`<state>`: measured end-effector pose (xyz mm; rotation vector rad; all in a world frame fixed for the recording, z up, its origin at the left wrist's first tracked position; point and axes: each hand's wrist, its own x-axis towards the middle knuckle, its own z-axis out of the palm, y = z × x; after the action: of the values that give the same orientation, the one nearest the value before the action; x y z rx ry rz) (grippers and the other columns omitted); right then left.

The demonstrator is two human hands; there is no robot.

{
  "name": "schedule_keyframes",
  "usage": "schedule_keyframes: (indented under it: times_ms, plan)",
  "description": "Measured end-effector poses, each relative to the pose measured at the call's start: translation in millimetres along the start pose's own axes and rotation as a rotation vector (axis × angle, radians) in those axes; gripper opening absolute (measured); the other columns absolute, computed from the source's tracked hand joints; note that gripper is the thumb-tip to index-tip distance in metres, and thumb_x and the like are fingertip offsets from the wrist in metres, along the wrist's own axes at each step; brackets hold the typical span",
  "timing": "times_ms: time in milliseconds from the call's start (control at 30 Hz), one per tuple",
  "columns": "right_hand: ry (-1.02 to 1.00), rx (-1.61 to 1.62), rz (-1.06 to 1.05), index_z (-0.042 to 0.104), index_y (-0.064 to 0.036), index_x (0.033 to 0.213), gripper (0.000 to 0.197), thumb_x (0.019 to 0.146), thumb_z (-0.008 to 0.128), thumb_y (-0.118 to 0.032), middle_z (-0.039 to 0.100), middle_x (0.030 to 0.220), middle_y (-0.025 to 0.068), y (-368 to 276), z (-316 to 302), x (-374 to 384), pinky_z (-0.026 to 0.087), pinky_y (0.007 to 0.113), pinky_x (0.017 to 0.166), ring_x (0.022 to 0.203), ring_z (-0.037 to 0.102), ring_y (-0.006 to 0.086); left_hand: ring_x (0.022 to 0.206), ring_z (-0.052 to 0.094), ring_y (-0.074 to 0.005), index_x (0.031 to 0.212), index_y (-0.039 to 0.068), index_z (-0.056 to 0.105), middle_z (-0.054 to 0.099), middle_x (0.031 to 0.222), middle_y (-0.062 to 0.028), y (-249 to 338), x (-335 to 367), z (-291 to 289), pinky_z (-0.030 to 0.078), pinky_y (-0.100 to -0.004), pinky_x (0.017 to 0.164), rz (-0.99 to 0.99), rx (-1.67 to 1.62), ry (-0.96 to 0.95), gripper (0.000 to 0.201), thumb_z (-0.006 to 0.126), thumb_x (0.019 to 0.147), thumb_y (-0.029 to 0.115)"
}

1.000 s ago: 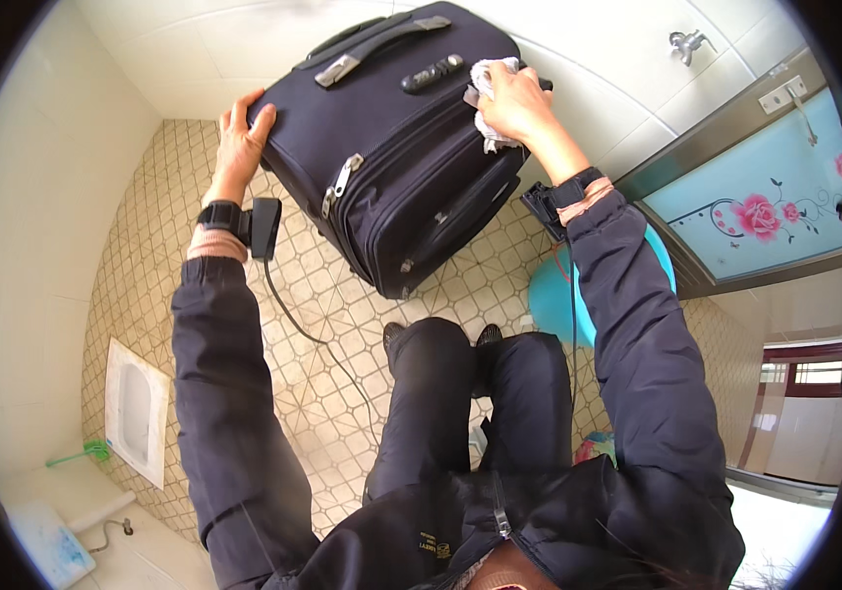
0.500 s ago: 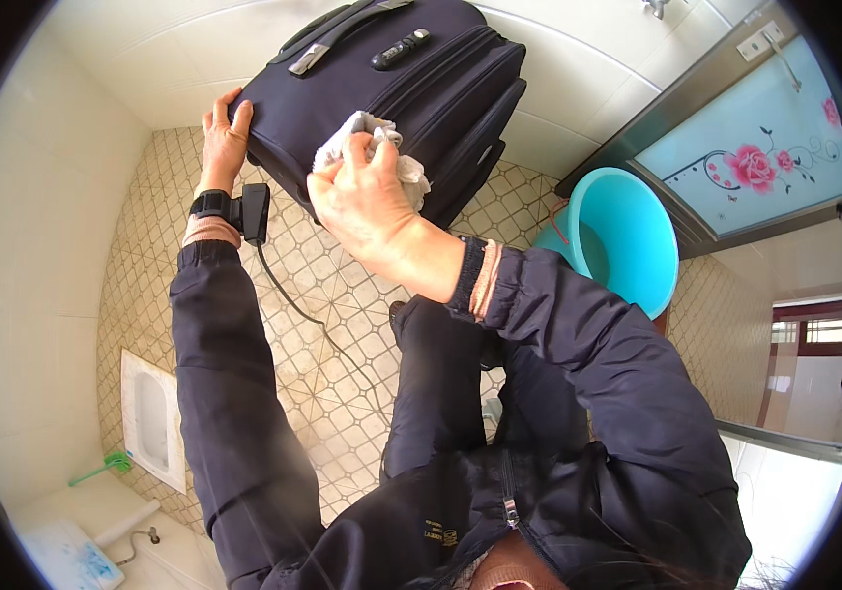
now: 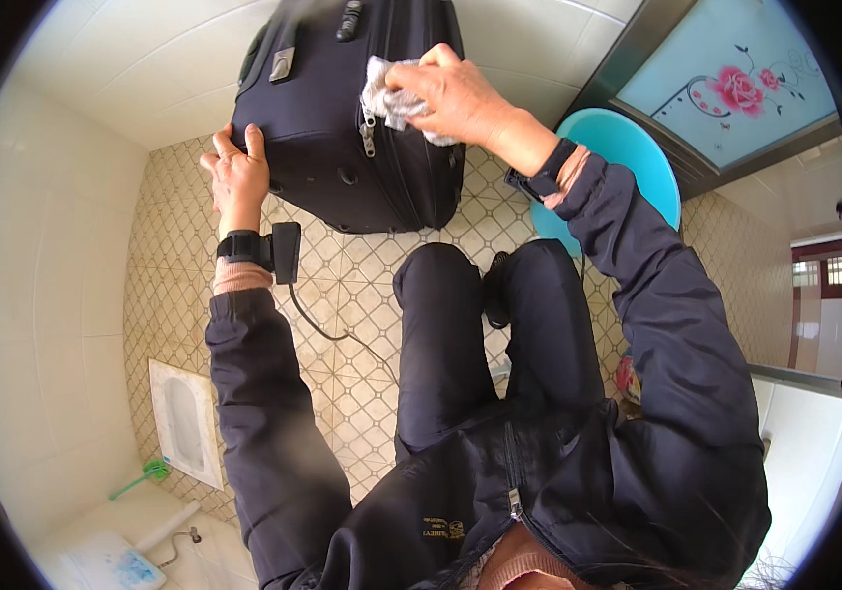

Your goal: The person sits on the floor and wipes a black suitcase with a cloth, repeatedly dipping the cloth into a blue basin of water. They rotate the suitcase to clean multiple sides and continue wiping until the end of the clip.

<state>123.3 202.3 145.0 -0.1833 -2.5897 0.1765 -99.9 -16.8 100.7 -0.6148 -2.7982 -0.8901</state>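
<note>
A dark navy suitcase [image 3: 342, 128] stands on the tiled floor against the white wall at the top of the view. My left hand [image 3: 237, 177] rests flat on its lower left corner, fingers spread. My right hand [image 3: 445, 93] grips a crumpled grey-white cloth [image 3: 388, 98] and presses it against the suitcase's side near a zipper pull. A black device with a cable is strapped at my left wrist [image 3: 273, 251].
A turquoise plastic basin [image 3: 627, 162] stands to the right of the suitcase, by a door with a pink flower panel [image 3: 725, 79]. A squat toilet pan [image 3: 185, 423] is set in the floor at lower left, with a green brush [image 3: 141, 477] beside it.
My right hand with the cloth has moved from the suitcase's upper right, across its front, onto the side by the zipper. The view has shifted, and my left hand stays on the corner.
</note>
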Motion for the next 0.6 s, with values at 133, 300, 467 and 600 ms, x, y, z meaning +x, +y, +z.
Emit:
schedule_keyframes:
  times_ms: [133, 300, 467, 600]
  plan:
    - [0.42, -0.467, -0.199, 0.062, -0.0237, 0.107, 0.028, 0.08, 0.067, -0.02, 0.062, 0.12, 0.0008, -7, 35, -31, 0.045, 0.036, 0.074, 0.112, 0.051, 0.0229, 0.11, 0.057, -0.0469, 0.141, 0.02, 0.039, 0.04, 0.133, -0.0232, 14, -20, -4, 0.044, -0.0603, 0.092, -0.038, 0.088, 0.073, 0.066, 0.04, 0.092, 0.064]
    - [0.558, -0.532, -0.091, 0.061, -0.0261, 0.099, 0.015, 0.084, 0.061, -0.022, 0.053, 0.135, -0.001, -18, 101, -59, 0.036, 0.04, 0.082, 0.126, 0.035, 0.0241, 0.108, 0.058, -0.0474, 0.139, 0.018, 0.04, 0.041, 0.129, -0.0258, 11, -25, -11, 0.043, -0.0619, 0.092, -0.02, 0.081, 0.07, 0.064, 0.039, 0.093, 0.062]
    - [0.369, -0.421, -0.195, 0.063, -0.0232, 0.098, 0.015, 0.083, 0.06, -0.021, 0.053, 0.125, -0.0016, -4, 161, -112, 0.037, 0.041, 0.082, 0.121, 0.038, 0.0218, 0.112, 0.055, -0.0471, 0.138, 0.016, 0.042, 0.044, 0.127, -0.0264, 13, -27, -12, 0.042, -0.0632, 0.091, -0.034, 0.139, 0.096, 0.064, 0.037, 0.093, 0.061]
    - [-0.335, -0.008, 0.327, 0.065, -0.0078, 0.1, 0.02, 0.081, 0.06, -0.013, 0.065, 0.105, 0.0071, 2, 206, -165, 0.046, 0.041, 0.084, 0.102, 0.058, 0.0294, 0.112, 0.055, -0.0465, 0.136, 0.01, 0.042, 0.044, 0.128, -0.0273, 16, -28, -13, 0.042, -0.0643, 0.089, -0.022, 0.121, 0.064, 0.065, 0.038, 0.094, 0.059]
